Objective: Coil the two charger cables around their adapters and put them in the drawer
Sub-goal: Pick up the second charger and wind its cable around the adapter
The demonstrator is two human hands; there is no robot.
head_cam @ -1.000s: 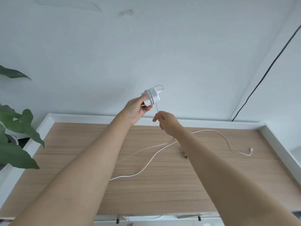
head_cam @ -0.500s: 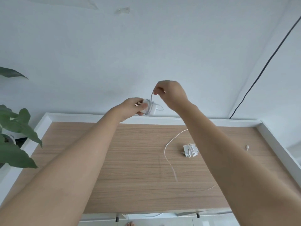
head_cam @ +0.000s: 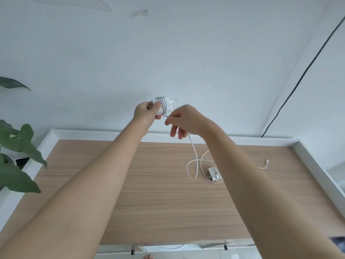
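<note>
My left hand (head_cam: 146,112) holds a white adapter (head_cam: 165,106) in the air in front of the wall, with a few turns of white cable wound round it. My right hand (head_cam: 183,120) pinches that cable (head_cam: 194,156) just under the adapter. The loose cable hangs down to the wooden tabletop (head_cam: 149,193) and loops there. A second white adapter (head_cam: 213,173), with cable wound on it, lies on the tabletop beside my right forearm. A cable end with a small plug (head_cam: 267,162) rests further right. No drawer can be made out.
A green leafy plant (head_cam: 16,156) stands off the left edge of the table. A white rim (head_cam: 313,161) borders the tabletop at the back and sides. A black wire (head_cam: 298,81) runs up the right wall.
My right hand has come down from above the adapter to just below it, carrying the cable round. The loose cable on the table has shortened and shifted into a loop.
</note>
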